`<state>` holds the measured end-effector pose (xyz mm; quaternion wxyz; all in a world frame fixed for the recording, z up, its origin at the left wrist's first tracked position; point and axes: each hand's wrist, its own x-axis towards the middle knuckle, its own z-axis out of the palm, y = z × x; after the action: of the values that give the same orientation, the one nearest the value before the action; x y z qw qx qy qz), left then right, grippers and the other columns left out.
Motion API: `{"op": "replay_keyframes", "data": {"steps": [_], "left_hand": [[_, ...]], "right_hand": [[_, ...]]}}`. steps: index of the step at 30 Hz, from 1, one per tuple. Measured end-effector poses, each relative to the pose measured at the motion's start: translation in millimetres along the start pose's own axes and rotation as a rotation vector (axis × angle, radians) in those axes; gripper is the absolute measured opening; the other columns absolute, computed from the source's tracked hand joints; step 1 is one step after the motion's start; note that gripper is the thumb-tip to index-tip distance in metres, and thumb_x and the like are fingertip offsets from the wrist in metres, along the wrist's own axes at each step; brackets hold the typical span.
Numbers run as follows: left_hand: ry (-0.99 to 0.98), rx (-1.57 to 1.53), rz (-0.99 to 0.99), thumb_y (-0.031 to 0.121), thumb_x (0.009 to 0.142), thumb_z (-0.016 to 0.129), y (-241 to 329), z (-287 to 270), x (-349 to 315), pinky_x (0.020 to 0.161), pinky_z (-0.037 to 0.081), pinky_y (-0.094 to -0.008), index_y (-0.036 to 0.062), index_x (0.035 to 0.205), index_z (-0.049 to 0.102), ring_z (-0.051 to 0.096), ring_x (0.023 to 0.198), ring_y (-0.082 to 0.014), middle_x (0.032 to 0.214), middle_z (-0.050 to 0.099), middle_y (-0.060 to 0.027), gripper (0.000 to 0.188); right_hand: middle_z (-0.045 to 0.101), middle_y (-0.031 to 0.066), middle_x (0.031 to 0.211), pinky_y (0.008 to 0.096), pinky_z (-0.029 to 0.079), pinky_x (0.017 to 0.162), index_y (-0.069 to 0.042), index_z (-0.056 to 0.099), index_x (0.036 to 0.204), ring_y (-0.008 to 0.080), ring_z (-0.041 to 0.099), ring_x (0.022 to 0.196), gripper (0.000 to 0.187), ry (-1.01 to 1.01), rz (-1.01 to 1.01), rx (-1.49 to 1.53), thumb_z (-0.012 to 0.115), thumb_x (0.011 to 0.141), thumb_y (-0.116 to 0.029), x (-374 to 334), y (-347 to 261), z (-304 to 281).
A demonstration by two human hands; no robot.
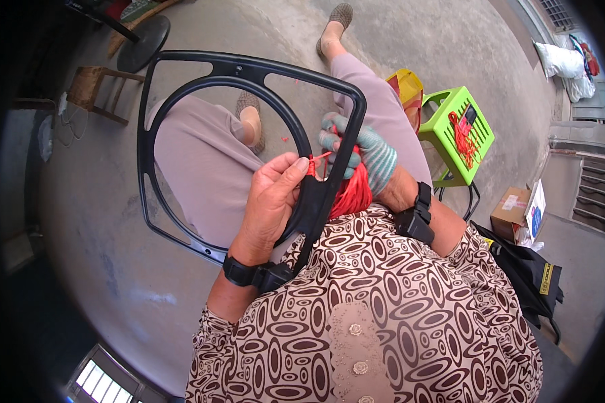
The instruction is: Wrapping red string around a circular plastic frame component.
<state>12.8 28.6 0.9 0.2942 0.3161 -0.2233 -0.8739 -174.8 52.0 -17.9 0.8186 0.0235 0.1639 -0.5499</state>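
A black frame [238, 67], squarish on the outside with a round ring inside, is propped over my lap. Red cord [312, 168] is wound in a few turns around the right part of the ring. My left hand [269, 198] is bare and closed, its thumb and fingers pinching the cord against the ring. Behind the frame's right side bar, my right hand [376, 154] wears a striped grey-green glove and is closed, fingers curled around red cord. From under it hangs a thick red cord bundle [353, 193]. The frame's bar partly hides the gloved fingers.
A green plastic stool [440, 138] stands to the right, with loose red cord [462, 138] and a small dark object on it. Beside it are a yellow-and-red bag [407, 87], a cardboard box [511, 208] and a black bag [528, 275]. A wooden stool [87, 87] stands far left.
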Motion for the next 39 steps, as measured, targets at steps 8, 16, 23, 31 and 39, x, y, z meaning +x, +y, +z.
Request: {"op": "replay_keyframes", "data": {"steps": [8,16,23,31,39], "left_hand": [[0.084,0.057,-0.003,0.014,0.095,0.061,-5,-4,3,0.058,0.051,-0.0191,0.0033,0.094,0.063,0.062,0.065,-0.0061,0.082,0.067,-0.0028,0.011],[0.071,0.109,-0.012,0.011,0.096,0.059,-7,-13,5,0.061,0.052,-0.0188,0.0047,0.098,0.061,0.063,0.070,-0.0062,0.086,0.067,-0.0029,0.007],[0.080,0.099,0.004,0.011,0.096,0.059,-5,-11,2,0.062,0.053,-0.0188,0.0038,0.100,0.061,0.064,0.070,-0.0060,0.086,0.067,-0.0021,0.008],[0.133,0.078,-0.002,0.015,0.095,0.061,-7,-8,2,0.051,0.040,-0.0142,0.0039,0.096,0.064,0.054,0.061,0.0003,0.080,0.064,0.0027,0.012],[0.107,0.115,-0.050,0.010,0.097,0.057,-7,-14,2,0.065,0.055,-0.0205,0.0025,0.096,0.061,0.064,0.071,-0.0072,0.087,0.066,-0.0030,0.009]], "right_hand": [[0.058,0.0036,0.073,0.0247,0.041,0.041,-0.007,0.053,0.097,0.0082,0.046,0.044,0.018,0.224,-0.044,-0.535,0.063,0.093,-0.022,-20,-1,-20],[0.067,0.0105,0.092,0.0262,0.052,0.071,-0.002,0.058,0.119,0.0153,0.066,0.075,0.041,0.234,-0.421,-1.652,0.072,0.080,-0.007,-66,-3,30],[0.069,0.0051,0.092,0.0261,0.053,0.072,-0.004,0.063,0.114,0.0099,0.063,0.077,0.033,0.238,-0.265,-1.563,0.072,0.083,-0.009,-42,11,28],[0.068,0.0048,0.093,0.0231,0.054,0.069,-0.002,0.063,0.115,0.0067,0.061,0.081,0.034,0.258,-0.235,-1.355,0.072,0.083,-0.010,-39,15,23],[0.067,0.0052,0.094,0.0245,0.053,0.075,-0.002,0.064,0.111,0.0085,0.061,0.085,0.031,0.263,-0.233,-1.369,0.073,0.081,-0.008,-39,15,24]]}}
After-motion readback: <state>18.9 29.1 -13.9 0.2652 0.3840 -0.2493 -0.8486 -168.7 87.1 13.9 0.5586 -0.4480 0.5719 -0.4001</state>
